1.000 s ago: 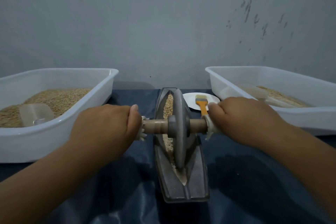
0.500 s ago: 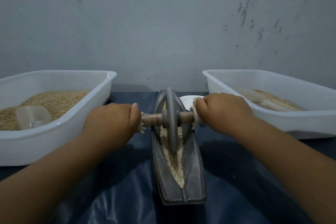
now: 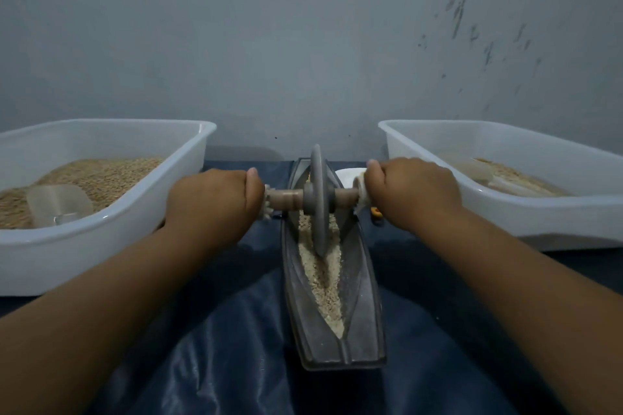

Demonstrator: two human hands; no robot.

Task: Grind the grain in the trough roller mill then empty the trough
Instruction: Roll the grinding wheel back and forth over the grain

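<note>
As hands (image 3: 215, 202) push, wheel (image 3: 318, 199) rolled farther.

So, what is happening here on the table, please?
A person is grinding grain in a trough roller mill. The left hand and the right hand each grip one end of the wooden axle, with the grinding wheel standing at the far part of the trough. Crushed grain lies along the trough, which is not yet emptied. A white tub with grain stands at the left, another tub at the right.
</note>
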